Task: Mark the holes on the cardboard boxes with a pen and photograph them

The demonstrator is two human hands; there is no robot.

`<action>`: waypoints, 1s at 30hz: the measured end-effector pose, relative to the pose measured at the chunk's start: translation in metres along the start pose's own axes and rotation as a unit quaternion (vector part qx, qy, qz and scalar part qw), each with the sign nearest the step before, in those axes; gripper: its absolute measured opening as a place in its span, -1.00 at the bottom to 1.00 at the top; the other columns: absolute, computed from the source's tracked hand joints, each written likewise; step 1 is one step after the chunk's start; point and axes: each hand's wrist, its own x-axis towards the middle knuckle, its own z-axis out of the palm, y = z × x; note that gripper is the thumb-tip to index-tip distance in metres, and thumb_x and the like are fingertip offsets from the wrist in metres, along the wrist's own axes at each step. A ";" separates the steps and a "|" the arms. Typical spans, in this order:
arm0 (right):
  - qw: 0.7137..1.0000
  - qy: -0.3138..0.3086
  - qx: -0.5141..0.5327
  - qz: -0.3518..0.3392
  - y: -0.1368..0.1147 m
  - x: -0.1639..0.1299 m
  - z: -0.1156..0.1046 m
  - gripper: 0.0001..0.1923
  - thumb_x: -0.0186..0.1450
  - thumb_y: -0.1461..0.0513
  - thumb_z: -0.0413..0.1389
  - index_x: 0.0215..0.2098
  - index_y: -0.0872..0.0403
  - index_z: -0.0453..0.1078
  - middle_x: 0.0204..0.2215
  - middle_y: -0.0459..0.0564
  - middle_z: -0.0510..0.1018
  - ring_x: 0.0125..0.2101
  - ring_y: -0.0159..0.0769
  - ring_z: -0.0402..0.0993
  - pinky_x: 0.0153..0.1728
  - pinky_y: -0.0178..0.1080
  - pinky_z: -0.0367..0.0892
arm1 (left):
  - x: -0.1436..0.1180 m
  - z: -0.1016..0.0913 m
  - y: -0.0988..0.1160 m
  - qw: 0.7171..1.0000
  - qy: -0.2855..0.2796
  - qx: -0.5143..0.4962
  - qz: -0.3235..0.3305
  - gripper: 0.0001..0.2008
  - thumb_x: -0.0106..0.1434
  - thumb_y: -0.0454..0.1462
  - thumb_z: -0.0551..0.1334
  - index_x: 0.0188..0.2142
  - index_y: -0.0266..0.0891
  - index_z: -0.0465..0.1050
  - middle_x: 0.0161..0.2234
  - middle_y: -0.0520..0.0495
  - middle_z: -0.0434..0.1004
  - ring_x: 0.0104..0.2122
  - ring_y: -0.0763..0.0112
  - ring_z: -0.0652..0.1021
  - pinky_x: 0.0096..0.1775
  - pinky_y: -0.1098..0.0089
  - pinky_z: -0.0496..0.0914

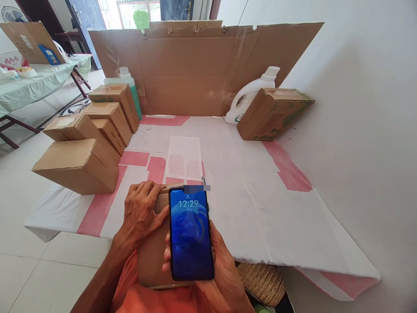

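Your right hand (pixel 221 265) was clamped around a smartphone (pixel 191 234), with the fingers wrapped on its left edge and the thumb on its right edge. The phone stood upright in front of you, and its blue screen showed 12:29. Your left hand (pixel 141 213) lay flat and open on top of a small cardboard box (pixel 151 256), with the fingers spread over the far edge of the box. The box was just behind the phone, close to your body, at the near edge of a white and pink sheet (pixel 247 195) that covered the floor. The 2 hands were near each other but they did not touch.

On the left side of the sheet there was a group of 5 closed cardboard boxes (pixel 84 143), standing close together. Behind them stood a green bottle (pixel 128 82) with a white cap. At the far right, a white jug (pixel 249 93) stood beside a tilted cardboard box (pixel 273 113). A big flat cardboard panel (pixel 202 65) stood upright behind everything
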 end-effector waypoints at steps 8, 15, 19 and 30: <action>0.977 0.131 -0.115 -0.123 -0.048 -0.004 -0.025 -0.26 0.25 -0.33 0.22 -0.05 0.14 0.65 -0.14 0.19 0.74 -0.23 -0.07 0.70 -0.10 -0.06 0.56 | 0.004 0.001 0.001 0.999 0.023 0.025 0.002 -0.65 0.43 0.01 0.23 -0.09 -0.22 0.52 -0.21 -0.15 0.60 -0.18 0.06 0.58 -0.05 0.11 0.36; 0.774 0.335 -0.450 -0.294 -0.111 0.023 -0.108 -0.39 0.23 -0.32 0.20 -0.40 0.04 0.44 -0.47 -0.08 0.54 -0.40 -0.23 0.44 -0.32 -0.20 0.42 | 0.006 0.003 -0.001 0.999 0.023 0.023 0.006 -0.62 0.46 0.03 0.18 -0.07 -0.22 0.52 -0.22 -0.13 0.60 -0.21 0.10 0.57 -0.06 0.12 0.35; 0.722 0.368 -0.503 -0.300 -0.118 0.034 -0.140 -0.40 0.24 -0.32 0.12 -0.47 0.00 0.32 -0.54 -0.14 0.39 -0.42 -0.26 0.32 -0.39 -0.24 0.28 | 0.009 0.007 -0.002 1.000 0.008 0.020 0.000 -0.61 0.45 0.05 0.20 -0.07 -0.22 0.54 -0.21 -0.13 0.60 -0.20 0.10 0.58 -0.06 0.13 0.35; 0.548 0.452 -0.646 -0.279 -0.122 0.029 -0.168 -0.41 0.26 -0.28 0.00 -0.47 0.03 0.43 -0.60 -0.04 0.42 -0.50 -0.19 0.28 -0.39 -0.16 0.19 | 0.033 0.029 -0.019 0.995 -0.081 -0.046 -0.036 -0.63 0.45 0.01 0.23 0.03 -0.19 0.53 -0.06 -0.13 0.63 -0.07 0.05 0.59 0.07 0.02 0.35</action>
